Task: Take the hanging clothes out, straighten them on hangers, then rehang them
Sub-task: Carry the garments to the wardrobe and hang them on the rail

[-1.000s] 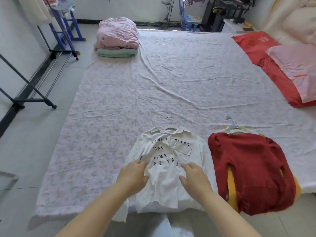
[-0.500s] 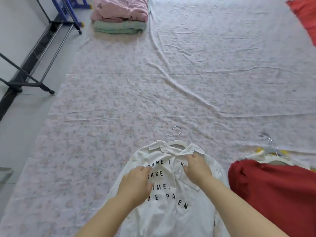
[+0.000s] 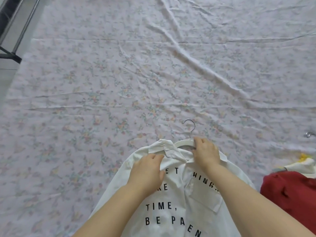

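Far-left corner: a rack point(image 3: 10, 31) foot is sitting on bare floor, just off the sheet's point(image 3: 119, 74) left edge. The rail is out of view.

Left hand point(image 3: 147, 170): you are curling its fingers into the shirt point(image 3: 171, 211) front, just below the left side of the collar point(image 3: 164, 147). It is reading as a pinch on cloth only, not touching the hanger.

Shirt: it is lying flat, print up, on the near middle of the sheet. Its long axis is running straight away from you toward the far edge, collar end farthest, hem out of view.

Hanger point(image 3: 183, 142): it is sitting inside the neckline, with its white arms crossing that axis left to right. The hook point(image 3: 189, 125) is poking out past the collar toward the far edge, its opening facing left.

Right hand point(image 3: 206, 151): you are closing its fingers over the hanger's right arm, just beside the stem, with the thumb at the neckline. This is the hand nearer the hook.

Judgement: the coming lift is turning on this split. The right hand is placed to carry the hanger, and the left is placed to steady the shoulder. With only one arm of the hanger held, the left shoulder is risking a slip.

Near right: a red garment point(image 3: 290, 194) is lying well apart from your right hand. A second hook point(image 3: 309, 134) is showing beyond it, at the frame's right edge.
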`<state>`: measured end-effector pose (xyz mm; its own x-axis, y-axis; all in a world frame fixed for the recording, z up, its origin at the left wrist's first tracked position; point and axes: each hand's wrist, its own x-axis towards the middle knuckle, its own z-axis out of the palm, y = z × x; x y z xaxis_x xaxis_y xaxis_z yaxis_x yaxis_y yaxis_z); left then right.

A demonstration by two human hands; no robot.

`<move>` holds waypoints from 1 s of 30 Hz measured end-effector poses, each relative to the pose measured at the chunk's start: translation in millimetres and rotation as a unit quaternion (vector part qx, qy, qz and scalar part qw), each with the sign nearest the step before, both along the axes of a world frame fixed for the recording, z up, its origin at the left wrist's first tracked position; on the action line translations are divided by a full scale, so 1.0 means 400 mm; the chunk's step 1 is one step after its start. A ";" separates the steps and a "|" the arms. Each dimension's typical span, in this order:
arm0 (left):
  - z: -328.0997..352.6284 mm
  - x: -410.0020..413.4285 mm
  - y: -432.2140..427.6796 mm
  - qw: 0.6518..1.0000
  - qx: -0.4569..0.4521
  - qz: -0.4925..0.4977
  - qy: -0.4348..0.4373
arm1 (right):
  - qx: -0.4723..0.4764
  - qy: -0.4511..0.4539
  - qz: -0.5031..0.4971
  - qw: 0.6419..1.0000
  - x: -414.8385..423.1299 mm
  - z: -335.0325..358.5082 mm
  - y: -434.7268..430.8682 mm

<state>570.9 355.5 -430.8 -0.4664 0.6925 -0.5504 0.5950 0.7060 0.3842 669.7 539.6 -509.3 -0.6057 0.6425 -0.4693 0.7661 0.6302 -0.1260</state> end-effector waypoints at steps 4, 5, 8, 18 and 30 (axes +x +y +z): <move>-0.017 0.005 -0.020 1.000 0.015 0.008 -0.006 | 0.031 0.077 -0.001 0.997 0.017 0.002 -0.009; -0.012 0.008 -0.028 1.000 0.025 0.011 -0.006 | 0.038 0.113 -0.005 0.993 0.023 0.020 -0.018; 0.031 0.017 -0.045 0.996 0.083 0.035 0.004 | 0.057 0.222 -0.004 0.973 0.044 0.123 -0.059; 0.337 0.083 -0.137 0.979 0.178 0.020 0.097 | 0.117 0.404 0.048 0.906 0.138 0.591 -0.315; 0.717 0.194 -0.558 0.881 0.396 0.209 0.154 | 0.055 0.476 0.178 0.860 0.174 0.945 -0.641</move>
